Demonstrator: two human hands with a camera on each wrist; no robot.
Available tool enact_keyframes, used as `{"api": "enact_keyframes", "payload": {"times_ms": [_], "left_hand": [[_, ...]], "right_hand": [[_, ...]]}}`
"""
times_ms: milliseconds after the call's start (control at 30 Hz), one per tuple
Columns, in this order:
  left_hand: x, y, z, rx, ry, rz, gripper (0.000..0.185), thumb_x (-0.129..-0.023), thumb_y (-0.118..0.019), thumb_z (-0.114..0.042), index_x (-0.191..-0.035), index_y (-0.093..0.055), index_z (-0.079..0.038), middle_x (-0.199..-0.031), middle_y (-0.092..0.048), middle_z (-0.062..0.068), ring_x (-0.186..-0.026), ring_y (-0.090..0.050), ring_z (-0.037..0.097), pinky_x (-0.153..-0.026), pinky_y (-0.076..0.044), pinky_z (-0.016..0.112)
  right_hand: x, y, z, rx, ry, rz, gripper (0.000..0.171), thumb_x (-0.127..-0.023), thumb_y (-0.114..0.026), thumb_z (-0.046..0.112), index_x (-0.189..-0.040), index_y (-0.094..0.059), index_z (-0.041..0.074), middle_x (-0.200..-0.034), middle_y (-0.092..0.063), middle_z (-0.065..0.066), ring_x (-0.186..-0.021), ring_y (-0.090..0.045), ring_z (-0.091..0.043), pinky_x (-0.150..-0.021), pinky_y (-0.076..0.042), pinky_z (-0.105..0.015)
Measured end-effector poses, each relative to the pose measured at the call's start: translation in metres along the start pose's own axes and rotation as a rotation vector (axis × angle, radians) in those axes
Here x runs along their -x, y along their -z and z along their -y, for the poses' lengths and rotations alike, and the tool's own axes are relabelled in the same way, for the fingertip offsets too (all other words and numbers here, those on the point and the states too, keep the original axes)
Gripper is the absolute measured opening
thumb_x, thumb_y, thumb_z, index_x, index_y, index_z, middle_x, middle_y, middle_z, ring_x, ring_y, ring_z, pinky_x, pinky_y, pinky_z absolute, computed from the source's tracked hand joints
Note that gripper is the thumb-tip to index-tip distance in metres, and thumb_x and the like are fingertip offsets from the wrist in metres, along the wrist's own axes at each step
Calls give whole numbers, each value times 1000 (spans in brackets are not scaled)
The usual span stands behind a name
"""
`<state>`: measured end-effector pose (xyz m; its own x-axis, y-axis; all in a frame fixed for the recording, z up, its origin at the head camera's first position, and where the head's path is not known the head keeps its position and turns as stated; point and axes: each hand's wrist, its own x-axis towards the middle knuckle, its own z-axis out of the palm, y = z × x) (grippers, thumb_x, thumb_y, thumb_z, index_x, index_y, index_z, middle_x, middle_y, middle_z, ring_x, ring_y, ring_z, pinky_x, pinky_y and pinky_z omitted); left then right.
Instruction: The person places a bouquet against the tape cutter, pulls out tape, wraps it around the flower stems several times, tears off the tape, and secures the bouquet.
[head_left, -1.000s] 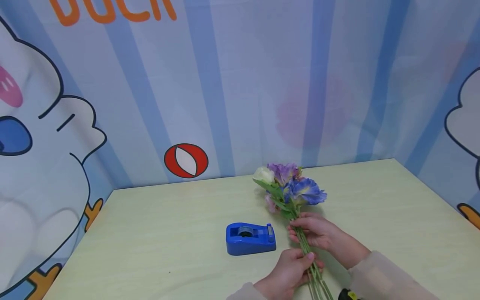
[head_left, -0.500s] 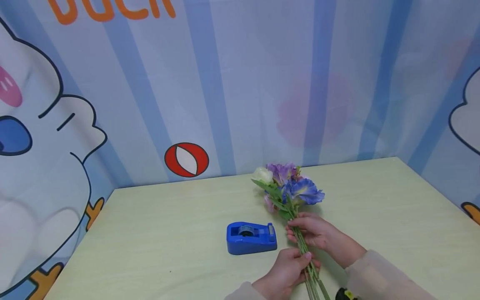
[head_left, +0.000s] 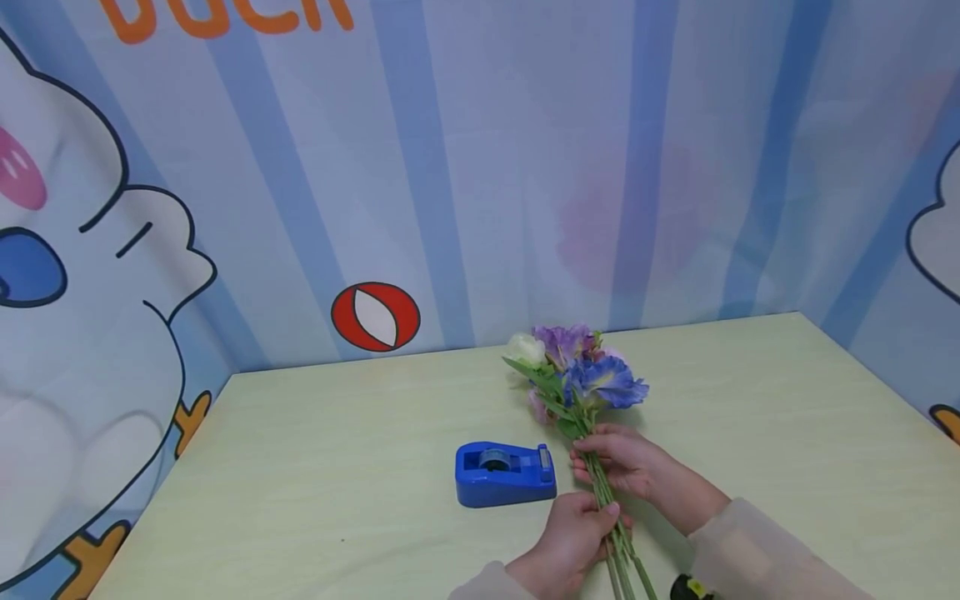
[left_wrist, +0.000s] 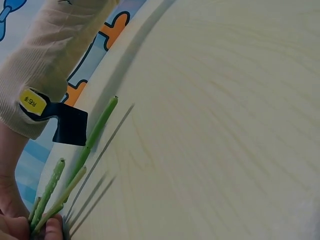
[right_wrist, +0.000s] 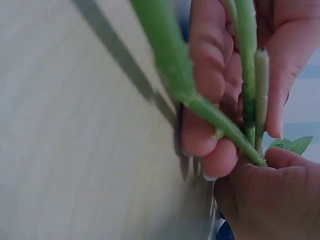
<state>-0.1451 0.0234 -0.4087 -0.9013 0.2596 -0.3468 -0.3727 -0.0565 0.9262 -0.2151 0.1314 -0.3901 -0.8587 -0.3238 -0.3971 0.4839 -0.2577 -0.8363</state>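
Purple, blue and white flowers top a bouquet lying at a slant over the right half of the table. My left hand holds the lower stems, its thumb laid across them. Higher up, just below the leaves, my right hand grips the same stems between thumb and fingers. Several green stem ends fan out past the fingers in the left wrist view. Close up in the right wrist view, a thick stem crosses in front of fingers. Left of the hands sits a blue tape dispenser with a roll in it.
The pale table ends at a printed striped backdrop. Cartoon figures fill the backdrop's sides. A black strap with a yellow tag circles the right sleeve, with a black block beside it.
The bouquet and both hands have shifted slightly left in the head view. Both hands keep their hold on the stems. The head view itself has moved a little.
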Motion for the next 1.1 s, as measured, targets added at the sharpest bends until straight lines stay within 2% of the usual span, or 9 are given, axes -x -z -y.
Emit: {"api": "enact_keyframes", "payload": {"times_ms": [233,400,633,833,1100], "left_hand": [[1,0,1,-6,-44,-55,13,-92,-52,3,-94,-62,10,-77,-63,3,-70,-58,10,-68,-54,32],[4,1,1,-26,-81,-89,11,-90,-55,3,-95,-63,10,-75,-64,1,-67,-56,8,-61,-52,26],[5,4,2,-9,-140,-82,19,-89,-55,6,-106,-61,12,-81,-65,5,-74,-60,12,-65,-55,32],[6,5,2,-11,-147,-82,23,-89,-55,6,-111,-60,12,-77,-57,1,-68,-56,8,-60,-52,26],[6,4,0,-46,-167,-98,27,-89,-54,7,-115,-58,13,-86,-62,5,-77,-58,9,-67,-54,30]], "right_hand": [[0,1,-1,22,4,6,21,-94,-42,-3,-112,-31,-6,-80,-54,-12,-69,-58,-15,-66,-53,-23],[0,1,-2,27,9,20,23,-94,-43,-2,-113,-30,-6,-81,-54,-11,-69,-58,-14,-66,-53,-23],[-2,4,-4,42,22,13,24,-94,-43,-2,-114,-30,-6,-80,-55,-11,-68,-58,-14,-66,-53,-24],[-1,4,-4,40,26,16,24,-93,-43,-2,-114,-30,-7,-80,-54,-12,-68,-57,-14,-65,-53,-24],[1,4,-3,51,33,19,27,-93,-44,-3,-116,-31,-9,-80,-54,-13,-69,-58,-15,-67,-54,-26]]}}
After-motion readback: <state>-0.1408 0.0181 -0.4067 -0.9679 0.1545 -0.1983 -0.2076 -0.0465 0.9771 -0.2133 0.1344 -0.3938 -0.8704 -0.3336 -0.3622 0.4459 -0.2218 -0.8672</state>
